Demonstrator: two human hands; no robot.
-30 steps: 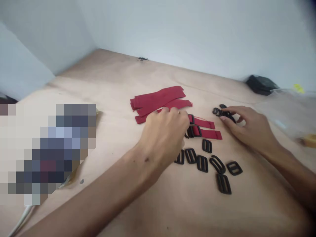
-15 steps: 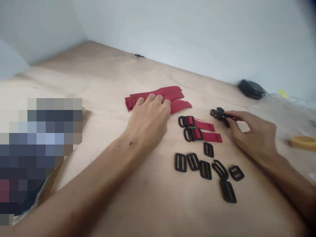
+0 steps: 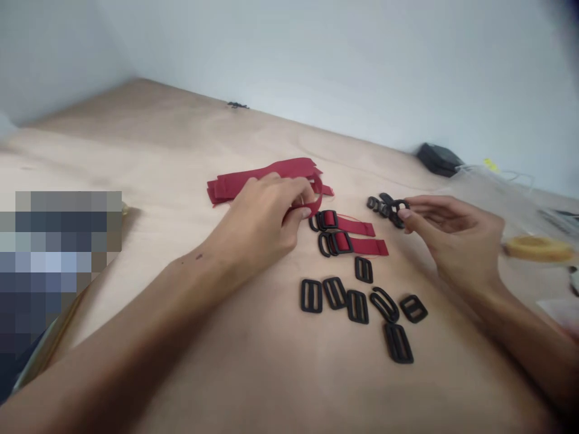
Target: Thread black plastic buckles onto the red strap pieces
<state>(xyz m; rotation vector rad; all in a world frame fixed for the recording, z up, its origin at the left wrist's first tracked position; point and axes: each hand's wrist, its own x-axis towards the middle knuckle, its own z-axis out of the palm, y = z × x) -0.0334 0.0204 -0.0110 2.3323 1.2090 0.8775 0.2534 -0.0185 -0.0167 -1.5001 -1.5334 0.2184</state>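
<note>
My left hand (image 3: 271, 211) pinches one end of a red strap (image 3: 319, 194), which curls up in a loop beside the fingertips. Under and behind the fingers lies a pile of red straps (image 3: 253, 175). My right hand (image 3: 452, 232) holds a black ring-shaped buckle (image 3: 400, 208) between thumb and fingers, just over a small cluster of black parts (image 3: 377, 205). Between the hands lie two red straps threaded through black buckles, an upper one (image 3: 357, 226) and a lower one (image 3: 366, 246).
Several loose black slide buckles (image 3: 357, 306) lie nearer on the table (image 3: 253, 361). To the right are a yellow tape roll (image 3: 538, 248), a clear plastic bag (image 3: 493, 193) and a black object (image 3: 438, 159). Small dark bits (image 3: 237, 105) sit by the wall.
My left hand has lifted and bent a red strap end off the pile. My right hand now has a ring-shaped buckle raised at its fingertips. The view has shifted slightly right.
</note>
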